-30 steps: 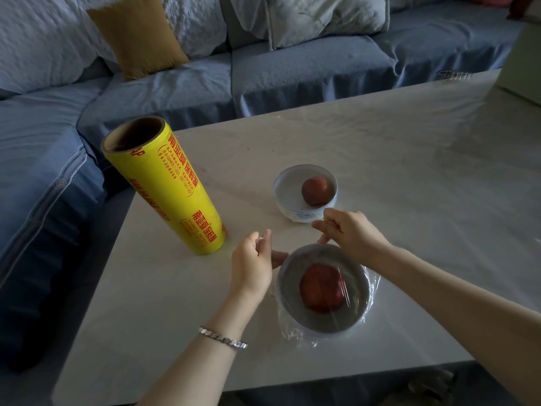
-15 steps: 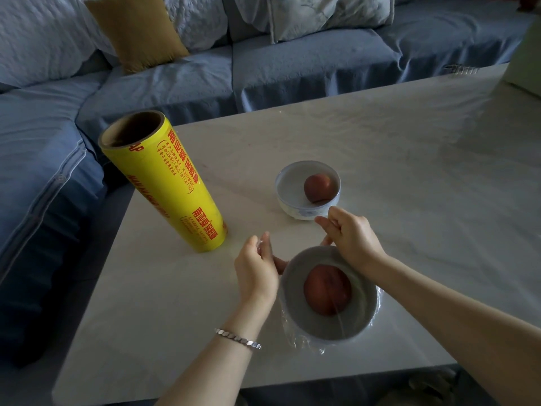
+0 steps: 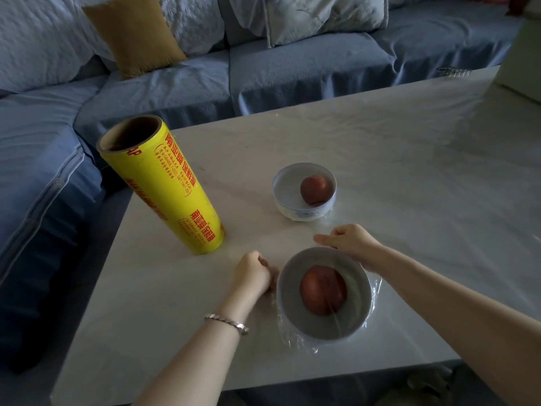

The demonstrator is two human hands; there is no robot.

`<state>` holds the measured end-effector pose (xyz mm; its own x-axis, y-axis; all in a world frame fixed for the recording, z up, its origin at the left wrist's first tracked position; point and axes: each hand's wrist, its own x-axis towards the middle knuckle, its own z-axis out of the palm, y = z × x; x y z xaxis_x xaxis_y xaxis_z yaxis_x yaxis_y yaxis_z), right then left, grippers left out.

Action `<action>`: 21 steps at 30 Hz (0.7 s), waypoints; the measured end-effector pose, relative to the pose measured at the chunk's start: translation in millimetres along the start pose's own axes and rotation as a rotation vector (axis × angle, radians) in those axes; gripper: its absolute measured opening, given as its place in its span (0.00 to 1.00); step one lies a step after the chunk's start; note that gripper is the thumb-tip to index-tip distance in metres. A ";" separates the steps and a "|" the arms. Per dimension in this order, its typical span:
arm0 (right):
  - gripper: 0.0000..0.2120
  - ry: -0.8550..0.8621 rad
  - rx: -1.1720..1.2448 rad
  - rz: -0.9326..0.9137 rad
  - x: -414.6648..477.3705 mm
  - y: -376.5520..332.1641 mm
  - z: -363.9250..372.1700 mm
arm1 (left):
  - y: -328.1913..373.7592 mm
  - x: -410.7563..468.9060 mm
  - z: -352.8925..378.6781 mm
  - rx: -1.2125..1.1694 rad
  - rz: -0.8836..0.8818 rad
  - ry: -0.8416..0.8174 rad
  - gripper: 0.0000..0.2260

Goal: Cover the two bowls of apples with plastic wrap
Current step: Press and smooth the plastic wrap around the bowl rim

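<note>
A grey bowl [image 3: 355, 316] with a red apple [image 3: 322, 290] stands near the table's front edge. Clear plastic wrap [image 3: 373, 291] is stretched over it, and its loose edges bunch around the base. My left hand [image 3: 253, 273] is curled against the bowl's left side and grips the wrap there. At the far rim my right hand [image 3: 348, 240] pinches the wrap. Behind them a second white bowl [image 3: 281, 197] holds another apple [image 3: 314, 189], and film shows crinkled at its foot. The yellow wrap roll [image 3: 161, 186] stands upright to the left.
The pale table [image 3: 409, 171] stretches back and right. A blue sofa [image 3: 292, 68] with a mustard cushion [image 3: 134, 33] wraps around its far and left sides. A pale box [image 3: 524, 63] sits at the table's far right corner.
Both hands have dropped from above the near bowl's rim to its sides, drawing the wrap down. My left hand has curled tighter against the bowl.
</note>
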<state>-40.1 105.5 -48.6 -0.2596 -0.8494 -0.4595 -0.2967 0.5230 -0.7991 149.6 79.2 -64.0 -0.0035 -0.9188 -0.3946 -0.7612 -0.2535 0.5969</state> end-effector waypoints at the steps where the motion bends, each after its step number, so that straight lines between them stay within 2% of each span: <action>1: 0.22 -0.039 -0.004 0.042 -1.8 2.2 -3.2 | 2.0 -5.3 -2.8 0.142 0.080 0.052 0.06; 3: 0.22 -0.132 0.027 0.108 -5.0 8.9 -10.7 | 3.2 -14.8 -6.0 0.251 0.256 0.244 0.13; 4: 0.23 -0.196 0.069 0.142 -6.4 11.8 -15.5 | 5.0 -21.9 -7.3 0.191 0.398 0.361 0.15; 5: 0.24 -0.276 0.117 0.172 -8.3 14.1 -20.9 | 7.2 -29.3 -8.2 0.116 0.540 0.409 0.18; 6: 0.24 -0.359 0.159 0.190 -9.7 16.6 -25.9 | 10.3 -38.3 -9.7 0.055 0.627 0.356 0.24; 8: 0.21 -0.458 0.197 0.182 -13.5 20.6 -34.3 | 18.5 -60.7 -9.7 0.035 0.647 -0.044 0.40; 9: 0.20 -0.456 0.189 0.154 -15.7 22.1 -36.7 | 20.1 -67.6 -6.3 0.152 0.638 -0.208 0.49; 11: 0.14 -0.379 0.216 0.071 -18.9 23.4 -37.7 | 20.1 -74.6 1.7 0.472 0.664 -0.273 0.60; 13: 0.14 -0.248 0.290 -0.021 -22.7 23.1 -34.4 | 19.3 -74.4 8.4 0.633 0.679 -0.227 0.63; 17: 0.17 0.068 0.173 -0.273 -30.1 13.0 -19.9 | 15.9 -69.6 12.1 0.625 0.717 -0.147 0.62; 21: 0.17 0.355 -0.065 -0.456 -34.4 8.8 -14.3 | 16.4 -71.0 11.9 0.567 0.706 -0.148 0.61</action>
<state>-46.9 140.3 -34.3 -0.3811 -0.9199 0.0928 -0.5034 0.1222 -0.8554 129.6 143.9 -34.4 -0.6421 -0.7458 -0.1777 -0.7549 0.5745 0.3163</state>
